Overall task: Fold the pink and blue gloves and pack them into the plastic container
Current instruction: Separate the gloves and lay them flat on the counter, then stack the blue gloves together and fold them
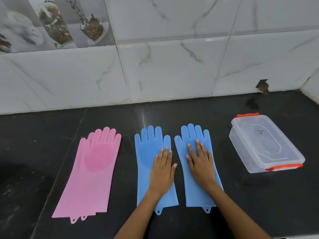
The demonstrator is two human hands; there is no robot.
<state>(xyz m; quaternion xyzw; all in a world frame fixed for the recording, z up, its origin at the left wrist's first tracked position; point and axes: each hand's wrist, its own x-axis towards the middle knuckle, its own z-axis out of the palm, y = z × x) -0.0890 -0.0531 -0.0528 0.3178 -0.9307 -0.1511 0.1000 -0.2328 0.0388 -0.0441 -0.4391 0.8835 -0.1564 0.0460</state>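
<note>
We see a black polished stone table point(189, 111) set against a wall of white marble-veined tiles point(172, 69). On it lie two flat blue silicone gloves side by side, fingertips toward the wall and cuffs toward us. The left blue glove point(148, 152) has our left hand point(162, 171) lying palm-down on its palm and wrist area, fingers straight and only slightly spread, the thumb reaching out past the glove's right edge. The right blue glove point(195, 140) carries our right hand point(201, 163) the same way, flat on its palm, fingers straight and a little apart, the thumb out to the left. Neither hand curls round anything; both simply press on the rubber. The two blue gloves lie just beside each other, not touching as far as we can tell.

To the left, well apart from the blue ones, lie the pink silicone gloves point(93, 171), also flat and unfolded; two hanging tabs at the cuff and a doubled outline at the fingertips suggest two gloves stacked one on the other, though we cannot be sure.

To the right of the blue gloves stands a clear rectangular plastic container point(265, 144) with its transparent lid on and orange-red clips at both short ends, set at an angle.
</note>
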